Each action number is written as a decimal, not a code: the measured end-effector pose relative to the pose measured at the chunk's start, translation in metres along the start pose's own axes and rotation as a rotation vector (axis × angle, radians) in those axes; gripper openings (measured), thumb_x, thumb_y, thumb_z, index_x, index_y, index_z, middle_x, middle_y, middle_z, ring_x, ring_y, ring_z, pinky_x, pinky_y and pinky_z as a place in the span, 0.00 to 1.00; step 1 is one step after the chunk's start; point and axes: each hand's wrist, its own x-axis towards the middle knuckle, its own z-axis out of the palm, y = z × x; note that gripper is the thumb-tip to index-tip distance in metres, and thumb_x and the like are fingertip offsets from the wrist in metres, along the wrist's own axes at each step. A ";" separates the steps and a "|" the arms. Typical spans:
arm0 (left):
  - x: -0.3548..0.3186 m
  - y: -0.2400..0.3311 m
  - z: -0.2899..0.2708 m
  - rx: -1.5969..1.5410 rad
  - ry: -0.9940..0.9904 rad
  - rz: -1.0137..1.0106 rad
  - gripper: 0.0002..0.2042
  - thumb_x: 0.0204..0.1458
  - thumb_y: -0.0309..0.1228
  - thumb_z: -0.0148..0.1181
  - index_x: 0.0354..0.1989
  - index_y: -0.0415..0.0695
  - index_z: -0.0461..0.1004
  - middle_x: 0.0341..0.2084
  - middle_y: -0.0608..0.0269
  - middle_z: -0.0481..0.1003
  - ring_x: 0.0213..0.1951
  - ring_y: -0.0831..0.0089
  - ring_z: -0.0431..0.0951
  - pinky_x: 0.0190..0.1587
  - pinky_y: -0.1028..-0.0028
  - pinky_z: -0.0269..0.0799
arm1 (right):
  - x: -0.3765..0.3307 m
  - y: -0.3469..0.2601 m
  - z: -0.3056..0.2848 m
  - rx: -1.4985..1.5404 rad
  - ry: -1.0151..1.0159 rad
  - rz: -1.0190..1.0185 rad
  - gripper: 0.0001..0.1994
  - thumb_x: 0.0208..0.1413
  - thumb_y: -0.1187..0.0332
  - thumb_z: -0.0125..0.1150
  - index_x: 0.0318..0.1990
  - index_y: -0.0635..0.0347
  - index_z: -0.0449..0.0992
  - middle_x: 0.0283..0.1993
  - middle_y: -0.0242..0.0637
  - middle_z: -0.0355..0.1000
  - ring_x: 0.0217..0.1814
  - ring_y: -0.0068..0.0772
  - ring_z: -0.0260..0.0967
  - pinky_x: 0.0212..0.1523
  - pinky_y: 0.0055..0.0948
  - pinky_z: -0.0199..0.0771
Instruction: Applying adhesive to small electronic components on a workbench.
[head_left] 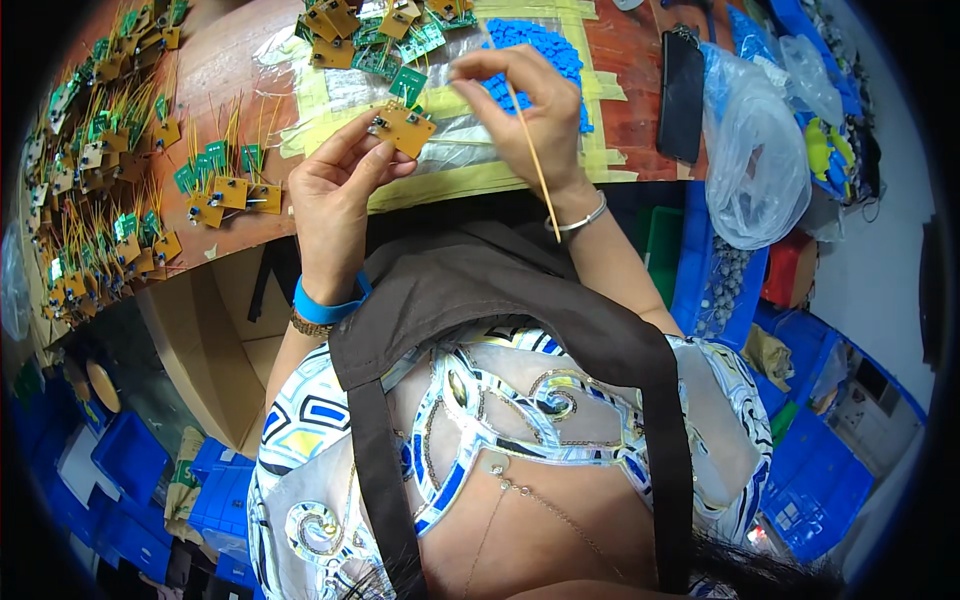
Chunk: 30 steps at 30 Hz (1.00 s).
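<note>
Reddish wood makes up my desk [225, 70], partly covered by a clear sheet [460, 150] taped down with yellow strips. My left hand [335, 190] is pinched shut on a small tan board [405, 128], thumb and fingertips gripping its lower edge just above the sheet. My right hand [535, 115] is closed on a thin yellow wire [530, 150], whose upper end is held between thumb and forefinger near the board while the rest slants down past my wrist. Blue caps [545, 48] lie heaped behind my right hand. Finished boards [110, 160] with yellow wires crowd the desk's left side. A black phone [682, 95] rests right of the sheet, beside a plastic bag [755, 160].
</note>
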 end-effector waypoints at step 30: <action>-0.001 0.003 0.004 0.013 -0.093 0.037 0.15 0.56 0.19 0.56 0.51 0.31 0.72 0.34 0.58 0.77 0.34 0.73 0.80 0.40 0.76 0.79 | -0.011 -0.031 0.019 -0.099 -0.097 -0.126 0.13 0.38 0.79 0.69 0.35 0.61 0.78 0.31 0.36 0.76 0.34 0.37 0.74 0.33 0.30 0.73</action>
